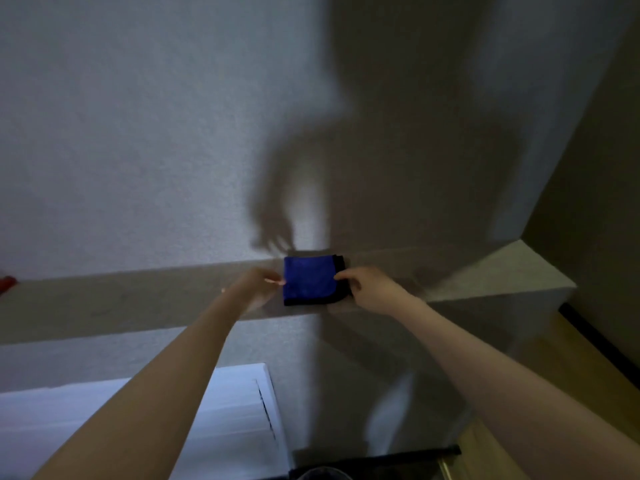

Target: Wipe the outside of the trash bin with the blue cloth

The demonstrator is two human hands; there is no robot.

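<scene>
A folded blue cloth (309, 279) with a black border lies on a grey ledge (138, 299) against the wall. My left hand (254, 287) is at the cloth's left edge, its fingertips touching it. My right hand (372, 289) pinches the cloth's right edge. At the bottom edge of the view a dark rim with a black liner (374, 464) shows, likely the trash bin; most of it is cut off.
A white louvered panel (225, 417) stands below the ledge at lower left. A small red object (7, 283) sits on the ledge at far left. The ledge ends at a corner on the right, above a wooden floor (540, 368).
</scene>
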